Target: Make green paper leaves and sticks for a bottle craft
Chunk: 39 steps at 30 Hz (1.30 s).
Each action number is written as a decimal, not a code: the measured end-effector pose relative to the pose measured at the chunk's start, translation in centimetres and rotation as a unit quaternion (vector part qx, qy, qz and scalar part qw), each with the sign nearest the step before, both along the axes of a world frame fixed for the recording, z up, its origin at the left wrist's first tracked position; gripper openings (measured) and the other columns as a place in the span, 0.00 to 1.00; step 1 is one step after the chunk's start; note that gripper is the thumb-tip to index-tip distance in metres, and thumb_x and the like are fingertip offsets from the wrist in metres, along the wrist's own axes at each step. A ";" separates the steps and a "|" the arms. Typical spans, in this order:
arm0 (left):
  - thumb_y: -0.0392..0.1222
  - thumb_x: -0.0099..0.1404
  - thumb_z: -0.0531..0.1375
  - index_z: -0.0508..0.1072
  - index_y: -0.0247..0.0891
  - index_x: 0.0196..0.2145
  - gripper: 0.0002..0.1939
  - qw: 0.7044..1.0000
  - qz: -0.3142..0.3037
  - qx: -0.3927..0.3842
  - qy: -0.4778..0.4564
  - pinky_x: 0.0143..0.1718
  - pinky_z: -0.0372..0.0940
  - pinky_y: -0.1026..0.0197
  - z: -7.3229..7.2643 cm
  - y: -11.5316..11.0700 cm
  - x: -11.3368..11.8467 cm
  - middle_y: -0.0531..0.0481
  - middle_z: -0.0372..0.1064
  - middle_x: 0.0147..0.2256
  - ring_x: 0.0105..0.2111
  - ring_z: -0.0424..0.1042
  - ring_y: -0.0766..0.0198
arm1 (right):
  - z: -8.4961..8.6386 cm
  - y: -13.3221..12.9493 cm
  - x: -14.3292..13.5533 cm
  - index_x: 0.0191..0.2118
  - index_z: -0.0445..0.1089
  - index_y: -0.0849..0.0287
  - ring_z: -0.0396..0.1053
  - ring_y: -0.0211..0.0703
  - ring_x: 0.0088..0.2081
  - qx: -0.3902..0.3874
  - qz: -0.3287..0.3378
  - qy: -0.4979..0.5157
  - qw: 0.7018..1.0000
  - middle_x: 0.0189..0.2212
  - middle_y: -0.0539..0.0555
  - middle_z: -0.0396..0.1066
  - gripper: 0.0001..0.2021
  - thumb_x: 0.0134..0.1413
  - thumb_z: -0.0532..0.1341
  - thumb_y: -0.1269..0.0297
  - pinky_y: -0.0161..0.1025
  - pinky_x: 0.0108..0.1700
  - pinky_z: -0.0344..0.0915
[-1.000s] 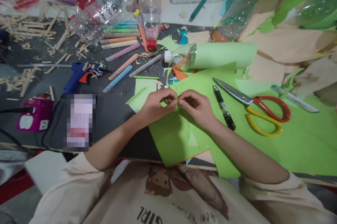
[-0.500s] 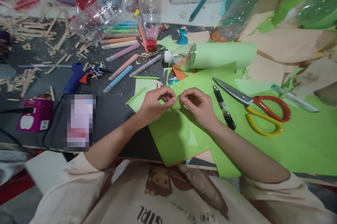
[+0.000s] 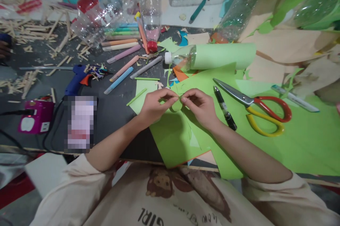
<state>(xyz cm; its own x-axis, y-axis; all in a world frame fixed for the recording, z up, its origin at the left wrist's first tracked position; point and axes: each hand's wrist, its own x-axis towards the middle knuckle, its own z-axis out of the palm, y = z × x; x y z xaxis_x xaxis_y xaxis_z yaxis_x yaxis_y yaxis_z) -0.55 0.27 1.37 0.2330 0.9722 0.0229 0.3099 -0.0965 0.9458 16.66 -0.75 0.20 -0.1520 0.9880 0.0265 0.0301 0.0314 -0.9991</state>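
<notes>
Fingers (image 3: 171, 102) of the left hand (image 3: 154, 107) are pinching a small rounded green paper (image 3: 176, 107) at its upper edge; those of the right hand (image 3: 202, 108) are narrowing beside it, their exact grip hiding from view. Uneven tugging could be creasing or tearing it. If slipping, it could be blending into the similarly coloured sheet (image 3: 172, 141) lying below the fingers.

Cream short-sleeved shirt (image 3: 127, 190) with brown cartoon print, dark lettering.
</notes>
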 end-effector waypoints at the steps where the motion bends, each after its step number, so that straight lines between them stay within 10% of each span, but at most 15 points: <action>1: 0.44 0.61 0.62 0.77 0.39 0.27 0.08 1.000 0.000 0.003 0.003 0.33 0.70 0.65 0.0 0.0 0.0 0.50 0.79 0.29 0.30 0.76 0.65 | 0.0 0.0 0.0 0.29 0.70 0.55 0.67 0.37 0.26 0.003 -0.001 -0.001 1.000 0.23 0.47 0.70 0.08 0.53 0.67 0.59 0.37 0.32 0.68; 39: 0.46 0.63 0.61 0.76 0.40 0.27 0.10 0.998 -0.014 0.047 0.044 0.34 0.69 0.66 -0.2 -0.3 -0.1 0.51 0.78 0.29 0.30 0.75 0.65 | -0.1 -0.4 -0.1 0.28 0.73 0.55 0.71 0.39 0.28 0.045 -0.016 -0.024 0.999 0.25 0.49 0.74 0.05 0.53 0.65 0.65 0.39 0.32 0.69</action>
